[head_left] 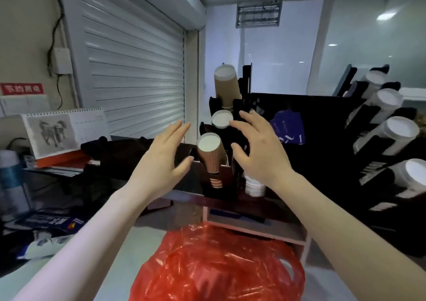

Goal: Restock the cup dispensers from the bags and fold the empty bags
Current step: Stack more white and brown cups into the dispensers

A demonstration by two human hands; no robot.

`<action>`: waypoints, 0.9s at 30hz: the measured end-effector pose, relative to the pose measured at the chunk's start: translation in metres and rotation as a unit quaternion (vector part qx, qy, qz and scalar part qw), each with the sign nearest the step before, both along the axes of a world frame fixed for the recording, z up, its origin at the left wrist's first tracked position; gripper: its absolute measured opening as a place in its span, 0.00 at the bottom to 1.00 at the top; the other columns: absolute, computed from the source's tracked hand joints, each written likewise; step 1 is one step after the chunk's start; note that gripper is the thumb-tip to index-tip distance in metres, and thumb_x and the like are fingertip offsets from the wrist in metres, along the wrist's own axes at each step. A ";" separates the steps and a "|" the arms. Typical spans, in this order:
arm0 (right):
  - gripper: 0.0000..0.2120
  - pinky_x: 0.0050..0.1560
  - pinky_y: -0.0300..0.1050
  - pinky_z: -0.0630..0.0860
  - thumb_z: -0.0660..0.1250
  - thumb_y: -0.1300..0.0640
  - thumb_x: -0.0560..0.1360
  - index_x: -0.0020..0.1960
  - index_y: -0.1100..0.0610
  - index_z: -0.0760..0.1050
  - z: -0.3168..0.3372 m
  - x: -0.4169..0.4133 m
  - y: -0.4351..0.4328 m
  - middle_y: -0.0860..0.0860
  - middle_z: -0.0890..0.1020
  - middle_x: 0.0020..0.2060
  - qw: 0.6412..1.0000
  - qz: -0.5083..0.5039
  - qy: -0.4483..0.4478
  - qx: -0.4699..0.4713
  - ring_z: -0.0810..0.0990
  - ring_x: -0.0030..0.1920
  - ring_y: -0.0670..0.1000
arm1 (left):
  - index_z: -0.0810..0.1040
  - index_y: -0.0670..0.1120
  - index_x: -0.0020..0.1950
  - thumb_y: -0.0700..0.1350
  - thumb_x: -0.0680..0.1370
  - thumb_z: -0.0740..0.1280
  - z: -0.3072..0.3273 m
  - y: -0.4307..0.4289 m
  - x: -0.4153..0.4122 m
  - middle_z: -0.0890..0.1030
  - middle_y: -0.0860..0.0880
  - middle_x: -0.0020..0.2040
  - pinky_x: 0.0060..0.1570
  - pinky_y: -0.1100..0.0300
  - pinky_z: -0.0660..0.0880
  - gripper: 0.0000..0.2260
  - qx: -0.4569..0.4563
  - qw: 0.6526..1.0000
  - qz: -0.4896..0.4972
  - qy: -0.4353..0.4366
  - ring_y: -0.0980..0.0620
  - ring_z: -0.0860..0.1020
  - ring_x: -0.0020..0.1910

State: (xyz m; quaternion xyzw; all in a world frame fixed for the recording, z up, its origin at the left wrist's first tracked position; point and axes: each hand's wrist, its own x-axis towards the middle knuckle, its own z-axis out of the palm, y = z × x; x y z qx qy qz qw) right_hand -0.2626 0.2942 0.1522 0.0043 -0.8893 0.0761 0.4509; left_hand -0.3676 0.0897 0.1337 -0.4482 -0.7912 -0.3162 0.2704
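The ribbed brown cup stack (211, 155) is sitting in the lowest slot of the black dispenser (237, 108). It is leaning with its white closed end toward the camera, and its long axis is running down and away into the slot, so it seems any lift or push will have to follow that slant. Just above and behind the ribbed stack, a white-ended stack (222, 119) is lying on the same slant, and a taller tan stack (227, 86) is rising above that. The left hand (166, 153) is hovering just left of the ribbed stack, fingers straight and spread, holding nothing, thumb nearest its side. The right hand (258, 148) is hovering just right of it, equally open and empty. Its forefinger is reaching the rim of the white-ended stack, and whether it is touching cannot be told. The two hands are bracketing the ribbed stack about evenly, neither clearly nearer. Well below the ribbed stack, toward the camera, the red bag (214, 266) is lying crumpled on the counter (138, 238).
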 end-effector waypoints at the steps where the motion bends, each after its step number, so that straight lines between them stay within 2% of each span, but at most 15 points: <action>1: 0.22 0.71 0.44 0.55 0.68 0.57 0.74 0.68 0.56 0.72 0.007 -0.009 0.006 0.53 0.68 0.70 1.000 0.004 0.006 -0.011 0.60 0.73 0.53 | 0.56 0.53 0.77 0.47 0.76 0.67 0.004 0.003 -0.009 0.57 0.52 0.77 0.71 0.62 0.52 0.32 0.000 1.000 0.000 0.006 0.55 0.54 0.76; 4: 0.21 0.69 0.43 0.59 0.68 0.60 0.73 0.65 0.56 0.73 0.030 -0.035 0.027 0.53 0.71 0.67 0.998 0.010 0.040 -0.057 0.65 0.69 0.52 | 0.55 0.54 0.77 0.49 0.76 0.67 0.016 0.013 -0.038 0.56 0.53 0.77 0.71 0.60 0.55 0.33 -0.013 1.000 -0.009 0.023 0.56 0.54 0.76; 6: 0.20 0.67 0.45 0.65 0.68 0.60 0.73 0.65 0.56 0.73 0.041 -0.054 0.042 0.49 0.74 0.62 0.993 0.018 0.052 -0.104 0.70 0.65 0.50 | 0.54 0.56 0.77 0.51 0.75 0.66 0.026 0.020 -0.059 0.56 0.55 0.77 0.70 0.62 0.55 0.33 0.001 1.000 -0.016 0.021 0.58 0.54 0.75; 8: 0.21 0.65 0.44 0.68 0.68 0.58 0.73 0.66 0.54 0.72 0.051 -0.072 0.055 0.46 0.74 0.60 0.985 0.015 0.053 -0.166 0.72 0.62 0.48 | 0.54 0.57 0.76 0.53 0.75 0.66 0.038 0.030 -0.079 0.57 0.56 0.77 0.67 0.64 0.54 0.33 0.029 0.999 -0.030 -0.007 0.59 0.55 0.74; 11: 0.24 0.62 0.41 0.68 0.69 0.55 0.73 0.68 0.52 0.69 0.065 -0.099 0.072 0.45 0.74 0.61 0.968 0.007 0.037 -0.246 0.72 0.61 0.44 | 0.56 0.56 0.76 0.52 0.75 0.68 0.056 0.051 -0.110 0.61 0.57 0.75 0.66 0.64 0.57 0.33 0.086 0.988 -0.090 -0.096 0.60 0.60 0.72; 13: 0.23 0.59 0.38 0.68 0.68 0.54 0.74 0.67 0.52 0.70 0.073 -0.117 0.082 0.44 0.76 0.59 0.951 0.007 0.035 -0.309 0.74 0.58 0.43 | 0.58 0.56 0.75 0.51 0.75 0.69 0.068 0.070 -0.129 0.63 0.57 0.74 0.65 0.62 0.61 0.32 0.125 0.965 -0.154 -0.172 0.61 0.63 0.71; 17: 0.14 0.58 0.47 0.75 0.63 0.57 0.77 0.62 0.56 0.76 0.079 -0.150 0.102 0.50 0.81 0.53 0.901 -0.023 0.030 -0.431 0.78 0.52 0.47 | 0.63 0.55 0.73 0.48 0.73 0.72 0.089 0.115 -0.163 0.68 0.54 0.72 0.58 0.66 0.65 0.31 0.173 0.906 -0.242 -0.301 0.60 0.68 0.67; 18: 0.13 0.52 0.46 0.76 0.63 0.58 0.77 0.59 0.59 0.78 0.079 -0.156 0.105 0.51 0.82 0.47 0.894 -0.036 0.017 -0.446 0.79 0.47 0.47 | 0.63 0.55 0.73 0.48 0.72 0.73 0.092 0.126 -0.170 0.69 0.53 0.71 0.58 0.65 0.66 0.32 0.170 0.896 -0.252 -0.325 0.59 0.69 0.67; 20: 0.10 0.38 0.43 0.70 0.63 0.59 0.75 0.49 0.61 0.80 0.079 -0.168 0.109 0.51 0.79 0.34 0.881 -0.053 -0.008 -0.470 0.75 0.34 0.49 | 0.63 0.54 0.73 0.47 0.71 0.75 0.090 0.145 -0.184 0.69 0.52 0.71 0.60 0.61 0.66 0.34 0.137 0.878 -0.267 -0.373 0.57 0.69 0.67; 21: 0.09 0.37 0.43 0.68 0.63 0.60 0.75 0.46 0.63 0.81 0.079 -0.173 0.111 0.53 0.78 0.32 0.875 -0.056 -0.021 -0.480 0.73 0.33 0.50 | 0.61 0.54 0.74 0.46 0.70 0.75 0.087 0.152 -0.191 0.68 0.51 0.71 0.61 0.60 0.66 0.36 0.108 0.872 -0.273 -0.392 0.55 0.68 0.68; 24: 0.10 0.38 0.47 0.65 0.62 0.65 0.72 0.45 0.72 0.77 0.083 -0.187 0.121 0.58 0.75 0.34 0.866 -0.063 -0.069 -0.492 0.72 0.36 0.54 | 0.57 0.54 0.76 0.45 0.68 0.76 0.075 0.171 -0.210 0.66 0.50 0.72 0.65 0.56 0.65 0.42 0.020 0.854 -0.286 -0.435 0.52 0.67 0.69; 26: 0.08 0.40 0.49 0.64 0.64 0.65 0.70 0.43 0.71 0.77 0.087 -0.192 0.127 0.59 0.74 0.36 0.854 -0.065 -0.104 -0.505 0.71 0.38 0.55 | 0.57 0.53 0.76 0.50 0.65 0.77 0.068 0.182 -0.224 0.68 0.50 0.71 0.70 0.52 0.62 0.44 -0.008 0.816 -0.322 -0.480 0.52 0.68 0.68; 27: 0.05 0.41 0.50 0.63 0.66 0.64 0.70 0.43 0.67 0.77 0.089 -0.193 0.129 0.59 0.73 0.38 0.846 -0.062 -0.118 -0.517 0.70 0.40 0.56 | 0.61 0.52 0.75 0.54 0.64 0.76 0.066 0.186 -0.230 0.71 0.51 0.69 0.71 0.50 0.61 0.42 -0.018 0.789 -0.354 -0.502 0.53 0.69 0.68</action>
